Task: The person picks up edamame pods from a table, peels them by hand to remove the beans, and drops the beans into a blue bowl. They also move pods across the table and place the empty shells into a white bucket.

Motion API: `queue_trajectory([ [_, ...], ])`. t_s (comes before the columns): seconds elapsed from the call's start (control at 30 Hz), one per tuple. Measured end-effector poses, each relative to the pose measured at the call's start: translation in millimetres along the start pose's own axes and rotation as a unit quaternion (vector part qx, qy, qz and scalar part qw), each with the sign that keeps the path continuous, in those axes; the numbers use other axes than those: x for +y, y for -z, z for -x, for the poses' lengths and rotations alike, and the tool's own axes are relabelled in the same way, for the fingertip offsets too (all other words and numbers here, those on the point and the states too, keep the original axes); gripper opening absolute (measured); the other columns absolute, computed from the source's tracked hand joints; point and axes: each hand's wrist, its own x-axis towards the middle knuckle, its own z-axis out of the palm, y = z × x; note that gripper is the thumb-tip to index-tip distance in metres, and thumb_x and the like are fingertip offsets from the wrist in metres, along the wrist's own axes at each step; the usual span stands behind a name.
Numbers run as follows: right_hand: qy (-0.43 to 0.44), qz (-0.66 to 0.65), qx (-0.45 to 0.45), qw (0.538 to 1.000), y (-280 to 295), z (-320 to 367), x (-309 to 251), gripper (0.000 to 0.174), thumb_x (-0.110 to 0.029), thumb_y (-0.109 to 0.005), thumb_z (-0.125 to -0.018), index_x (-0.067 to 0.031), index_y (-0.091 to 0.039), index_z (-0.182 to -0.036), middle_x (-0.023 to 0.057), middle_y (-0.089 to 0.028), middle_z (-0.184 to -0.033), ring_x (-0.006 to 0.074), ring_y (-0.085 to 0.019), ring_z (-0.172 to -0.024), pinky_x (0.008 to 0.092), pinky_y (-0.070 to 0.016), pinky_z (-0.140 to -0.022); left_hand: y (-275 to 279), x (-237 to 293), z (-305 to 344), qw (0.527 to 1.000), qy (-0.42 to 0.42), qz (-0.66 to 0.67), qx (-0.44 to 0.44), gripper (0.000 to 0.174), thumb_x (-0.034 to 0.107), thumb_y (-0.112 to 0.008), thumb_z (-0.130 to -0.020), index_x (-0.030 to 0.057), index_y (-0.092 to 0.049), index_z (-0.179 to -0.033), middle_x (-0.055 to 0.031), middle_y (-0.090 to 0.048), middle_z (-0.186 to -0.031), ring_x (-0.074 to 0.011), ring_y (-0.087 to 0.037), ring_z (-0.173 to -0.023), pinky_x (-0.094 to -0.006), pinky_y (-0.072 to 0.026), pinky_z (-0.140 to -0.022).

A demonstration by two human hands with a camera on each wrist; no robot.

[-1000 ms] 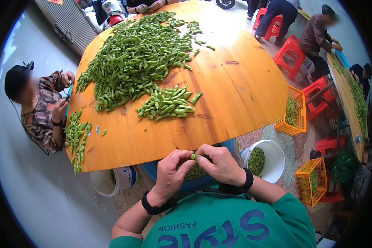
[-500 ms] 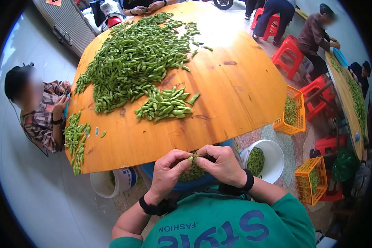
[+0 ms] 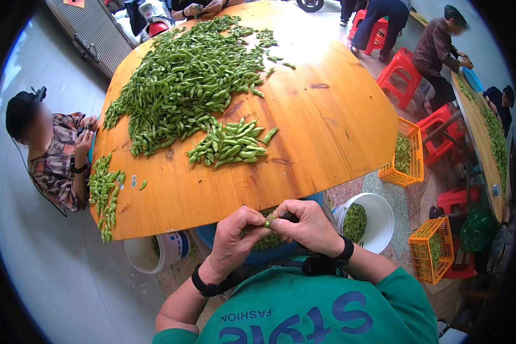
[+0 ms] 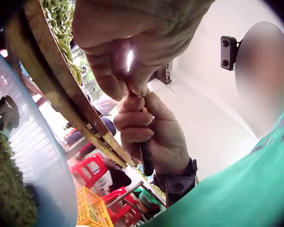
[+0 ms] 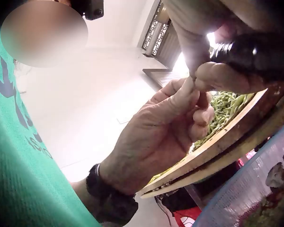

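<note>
At the near edge of the table [image 3: 304, 172] my two hands meet at the fingertips. My left hand [image 3: 235, 232] pinches a small green pod [image 3: 268, 223] between thumb and forefinger. My right hand [image 3: 311, 228] holds a slim tool with a black handle [image 4: 146, 158], its fingers curled round it; the ribbed black handle [image 5: 251, 56] also shows large in the right wrist view. The tool's working end is hidden between the fingers, so I cannot tell its kind. Below the hands is a blue basin [image 3: 203, 234] with green pods in it.
A large heap of green pods [image 3: 178, 80] covers the table's far left, with smaller piles [image 3: 229, 143] nearer. White buckets [image 3: 384, 223] and orange crates [image 3: 415, 172] stand on the floor. Red stools [image 3: 401, 77] are at right. A person [image 3: 57, 149] sits at left.
My fingertips have shifted slightly round the pod, and the black handle shows more clearly in my right hand. The seated person's hands at left have moved a little.
</note>
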Motion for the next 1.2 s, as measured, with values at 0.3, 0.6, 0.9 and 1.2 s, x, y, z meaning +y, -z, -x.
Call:
queue_trajectory([
  [0.3, 0.069, 0.078, 0.070, 0.992, -9, -1, 10, 0.011, -0.009, -0.064, -0.083, 0.0019, -0.064, -0.086, 0.0077, -0.057, -0.063, 0.0086, -0.054, -0.058, 0.0267, -0.0439, -0.053, -13, -5, 8, 0.999, 0.018, -0.006, 0.051, 0.022, -0.007, -0.073, -0.079, 0.0007, -0.057, -0.091, -0.0063, -0.061, -0.087, -0.0116, -0.058, -0.080, -0.0243, -0.0487, -0.071],
  [0.6, 0.121, 0.140, 0.089, 0.979, -12, 2, 10, 0.011, -0.009, -0.063, -0.083, 0.0015, -0.063, -0.087, 0.0128, -0.061, -0.066, 0.0161, -0.060, -0.058, 0.0295, -0.0476, -0.055, -18, -5, 15, 0.992, 0.075, 0.060, 0.080, 0.015, -0.002, -0.068, -0.087, -0.0004, -0.057, -0.096, -0.0059, -0.063, -0.088, -0.0102, -0.060, -0.077, -0.0231, -0.0497, -0.068],
  [0.9, 0.185, 0.200, 0.099, 0.957, -20, 1, 9, 0.010, -0.007, -0.064, -0.084, 0.0004, -0.060, -0.089, 0.0147, -0.063, -0.072, 0.0242, -0.066, -0.063, 0.0325, -0.0509, -0.057, -20, -4, 17, 0.987, -0.027, -0.136, 0.085, 0.009, 0.005, -0.057, -0.097, -0.0017, -0.053, -0.102, -0.0052, -0.062, -0.086, -0.0114, -0.060, -0.068, -0.0233, -0.0504, -0.063],
  [1.2, 0.101, 0.077, 0.018, 0.992, -16, 2, 5, 0.008, -0.006, -0.060, -0.087, 0.0011, -0.061, -0.089, 0.0087, -0.065, -0.069, 0.0124, -0.061, -0.059, 0.0279, -0.0503, -0.056, -8, 4, 11, 0.963, 0.184, 0.191, 0.037, 0.020, 0.021, -0.049, -0.103, 0.0023, -0.055, -0.105, -0.0033, -0.058, -0.081, -0.0127, -0.060, -0.068, -0.0238, -0.0498, -0.061],
])
